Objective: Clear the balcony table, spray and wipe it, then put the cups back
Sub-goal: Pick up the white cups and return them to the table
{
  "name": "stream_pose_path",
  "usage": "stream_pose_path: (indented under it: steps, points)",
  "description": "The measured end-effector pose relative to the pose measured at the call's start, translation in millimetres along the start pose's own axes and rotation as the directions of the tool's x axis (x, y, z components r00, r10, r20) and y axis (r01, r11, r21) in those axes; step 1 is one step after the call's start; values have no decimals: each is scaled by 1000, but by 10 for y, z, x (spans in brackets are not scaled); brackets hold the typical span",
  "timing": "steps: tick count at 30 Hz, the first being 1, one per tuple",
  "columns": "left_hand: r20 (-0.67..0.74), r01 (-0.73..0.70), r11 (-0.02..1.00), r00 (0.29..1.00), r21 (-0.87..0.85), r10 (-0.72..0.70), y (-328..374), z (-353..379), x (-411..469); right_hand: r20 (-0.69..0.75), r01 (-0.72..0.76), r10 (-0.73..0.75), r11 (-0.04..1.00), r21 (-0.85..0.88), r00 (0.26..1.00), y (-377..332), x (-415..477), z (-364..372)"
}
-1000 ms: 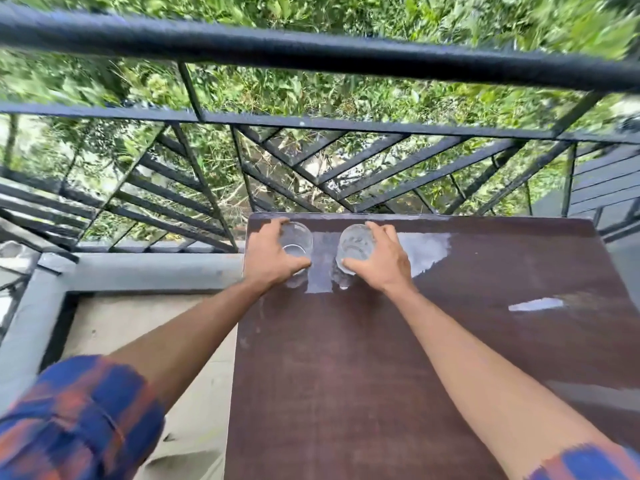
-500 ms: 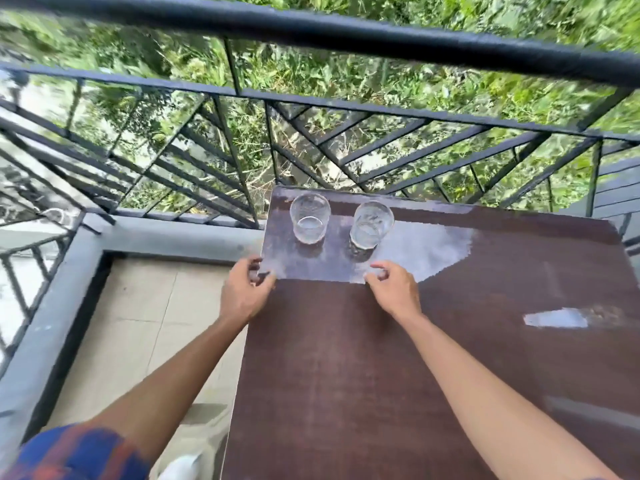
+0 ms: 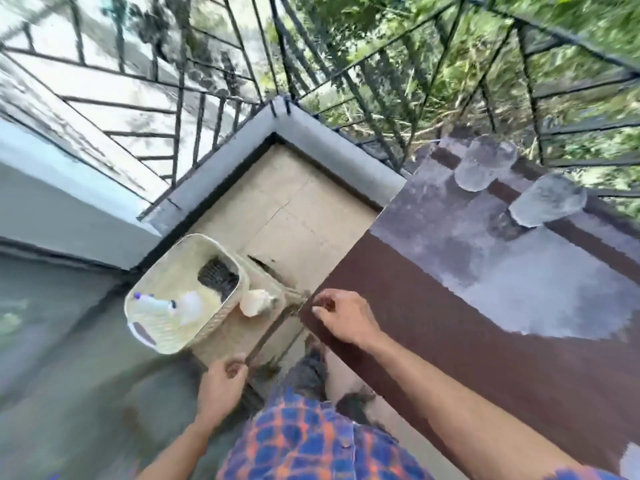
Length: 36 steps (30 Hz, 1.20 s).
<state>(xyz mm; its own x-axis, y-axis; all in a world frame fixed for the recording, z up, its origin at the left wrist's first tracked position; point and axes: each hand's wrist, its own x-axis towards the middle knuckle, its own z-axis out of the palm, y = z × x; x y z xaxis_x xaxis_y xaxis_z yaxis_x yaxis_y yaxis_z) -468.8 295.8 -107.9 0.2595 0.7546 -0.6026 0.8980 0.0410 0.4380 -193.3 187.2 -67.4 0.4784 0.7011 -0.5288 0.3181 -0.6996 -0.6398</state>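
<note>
Two clear glass cups, one (image 3: 479, 164) beside the other (image 3: 547, 200), stand at the far edge of the dark brown table (image 3: 485, 358), blurred by camera motion. My right hand (image 3: 341, 318) hovers over the table's near left corner with fingers loosely curled, holding nothing. My left hand (image 3: 221, 386) hangs lower left over the floor, fingers loosely curled and empty. Both hands are well away from the cups. A wet sheen covers the far part of the tabletop.
A pale woven basket (image 3: 183, 296) sits on a low stool left of the table, holding a spray bottle (image 3: 156, 304) and a dark cloth (image 3: 218, 275). A pale object (image 3: 258, 303) lies beside it. Black railing (image 3: 242, 81) encloses the balcony corner.
Both hands have let go of the cups and drawn back toward me. The view has swung left and down, bringing the basket into sight.
</note>
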Motion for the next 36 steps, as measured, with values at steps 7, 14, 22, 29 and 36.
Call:
stream_pose_path:
  steps: [7,14,22,29,36]
  points:
    - [44,187,974,982,-130,-182,-360,126,158,285,186,-94,931,-314,954,-672,490,632]
    - [135,297,925,953,-238,-271,-488,100,772,288,67,36,937,-342,957,-804,1147,1352]
    - [170,361,899,930,-248,-327,-747,371,1421,261,141,-30,898,-417,965,-600,1586,2032]
    - [82,292,898,956,-329,-281,-818,537,1455,211,102,-43,956,-277,977,-574,1576,2050]
    - [86,257,868,966,-426,-244,-559,629,1419,176,53,-32,992,-116,984,-739,1365,1357]
